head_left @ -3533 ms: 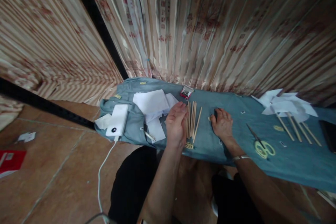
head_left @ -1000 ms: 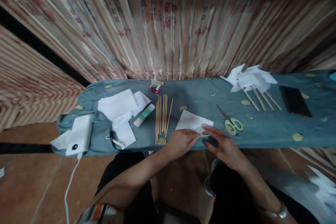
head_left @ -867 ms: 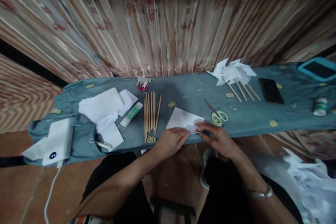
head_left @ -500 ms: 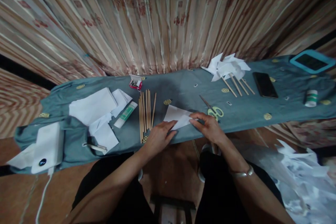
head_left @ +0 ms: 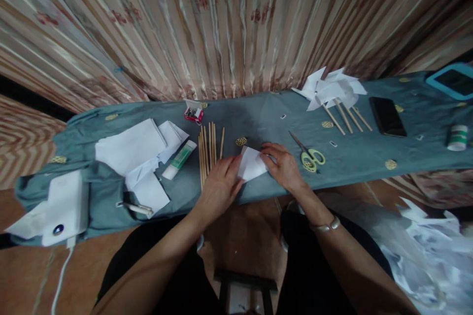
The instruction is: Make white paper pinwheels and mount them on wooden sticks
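Note:
A small white sheet of paper (head_left: 253, 164) lies at the front of the cloth-covered table, between my hands. My left hand (head_left: 220, 183) grips its left edge, fingers together on top and the thumb toward the near side. At the opposite edge, my right hand (head_left: 284, 166) pinches the paper between thumb and fingers. Wooden sticks (head_left: 211, 142) lie just beyond my left hand, their lower ends partly hidden by it. To the right of my right hand rest scissors (head_left: 308, 153) with pale green handles.
Left are a stack of white paper (head_left: 131, 145), a glue stick (head_left: 180, 160), a red box of pins (head_left: 193, 112) and a white power bank (head_left: 64, 206). Right are paper pinwheels (head_left: 328, 91), a phone (head_left: 388, 116), a green-and-white tube (head_left: 457, 138) and a bag of white paper shapes (head_left: 424, 256).
The paper, a triangle-like shape before, now looks smaller and more four-sided. My left hand has moved over its left edge, and my right hand has shifted slightly left. The view has shifted slightly.

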The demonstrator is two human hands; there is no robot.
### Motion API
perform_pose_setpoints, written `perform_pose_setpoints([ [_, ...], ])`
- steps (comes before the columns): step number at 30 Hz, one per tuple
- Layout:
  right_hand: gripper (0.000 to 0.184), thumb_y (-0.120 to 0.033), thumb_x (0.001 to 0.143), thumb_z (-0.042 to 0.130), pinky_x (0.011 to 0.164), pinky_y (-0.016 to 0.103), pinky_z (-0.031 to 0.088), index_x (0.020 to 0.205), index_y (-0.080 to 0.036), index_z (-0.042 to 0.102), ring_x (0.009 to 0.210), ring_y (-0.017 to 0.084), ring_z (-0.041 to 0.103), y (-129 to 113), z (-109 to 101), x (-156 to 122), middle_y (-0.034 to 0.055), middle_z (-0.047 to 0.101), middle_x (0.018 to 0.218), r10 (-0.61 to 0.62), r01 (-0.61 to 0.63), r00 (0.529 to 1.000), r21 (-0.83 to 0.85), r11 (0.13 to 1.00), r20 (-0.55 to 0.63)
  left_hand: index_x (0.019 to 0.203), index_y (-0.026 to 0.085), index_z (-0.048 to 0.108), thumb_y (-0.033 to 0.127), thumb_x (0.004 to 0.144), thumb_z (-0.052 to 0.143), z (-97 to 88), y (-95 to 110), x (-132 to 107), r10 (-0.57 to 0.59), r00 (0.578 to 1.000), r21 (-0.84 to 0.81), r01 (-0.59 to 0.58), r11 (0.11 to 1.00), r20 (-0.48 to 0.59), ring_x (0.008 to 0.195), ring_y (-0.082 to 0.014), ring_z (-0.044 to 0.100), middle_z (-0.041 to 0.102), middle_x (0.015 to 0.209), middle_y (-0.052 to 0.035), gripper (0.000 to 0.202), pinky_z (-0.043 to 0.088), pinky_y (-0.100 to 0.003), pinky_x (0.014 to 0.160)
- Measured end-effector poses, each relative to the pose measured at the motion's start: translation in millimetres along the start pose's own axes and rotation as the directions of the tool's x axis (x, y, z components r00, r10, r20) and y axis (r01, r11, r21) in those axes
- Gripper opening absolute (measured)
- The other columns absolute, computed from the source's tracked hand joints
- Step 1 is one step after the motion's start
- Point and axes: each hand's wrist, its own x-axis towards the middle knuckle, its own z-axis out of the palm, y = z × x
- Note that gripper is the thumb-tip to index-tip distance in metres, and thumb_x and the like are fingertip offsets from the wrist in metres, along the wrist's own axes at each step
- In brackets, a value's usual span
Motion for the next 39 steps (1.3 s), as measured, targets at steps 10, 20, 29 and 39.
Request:
perform_pose_setpoints([
  [10,0.019,-0.025,0.088,0.053,0.103,0.045,0.045,0.087,-0.020,0.071,0.113,0.027,0.059,-7.1,18.2,-6.4,0.0116,0.069,0.117,0.070,-0.077,0.988,-0.046,0.996,-0.135,0.141,0.007,0.039,0.028,0.093,0.053,25.6,27.0,-20.0,0.230,0.946,0.168,-0.272,0.948,0.229,0.147,-0.0282,0.027,0.042,0.151,-0.0181,0.054,0.024,-0.049,0.120],
  [20,0.018,-0.023,0.087,0.053,0.102,0.044,0.045,0.083,-0.020,0.070,0.111,0.027,0.059,-11.8,21.9,-2.2,0.0121,0.069,0.113,0.125,-0.136,0.978,-0.052,0.989,-0.170,0.145,0.005,0.033,0.040,0.088,0.062,26.1,25.6,-15.0,0.164,0.938,0.182,-0.227,0.957,0.304,0.148,-0.0326,0.021,0.036,0.155,-0.0194,0.072,0.018,-0.054,0.120],
  [29,0.016,-0.024,0.086,0.056,0.100,0.046,0.046,0.081,-0.021,0.070,0.109,0.028,0.059,-9.7,24.2,-2.1,0.0113,0.070,0.112,0.146,-0.151,0.971,-0.010,0.989,-0.192,0.144,0.008,0.036,0.040,0.088,0.062,27.4,26.8,-13.3,0.138,0.940,0.181,-0.201,0.963,0.313,0.148,-0.0350,0.021,0.035,0.156,-0.0171,0.070,0.019,-0.056,0.119],
  [39,0.019,-0.025,0.088,0.052,0.101,0.046,0.045,0.082,-0.021,0.070,0.109,0.028,0.058,-11.0,25.1,-0.9,0.0115,0.069,0.112,0.133,-0.145,0.974,-0.056,0.988,-0.184,0.145,0.008,0.036,0.039,0.088,0.062,28.6,28.1,-12.8,0.117,0.935,0.180,-0.186,0.966,0.335,0.148,-0.0364,0.018,0.036,0.156,-0.0178,0.070,0.019,-0.059,0.118],
])
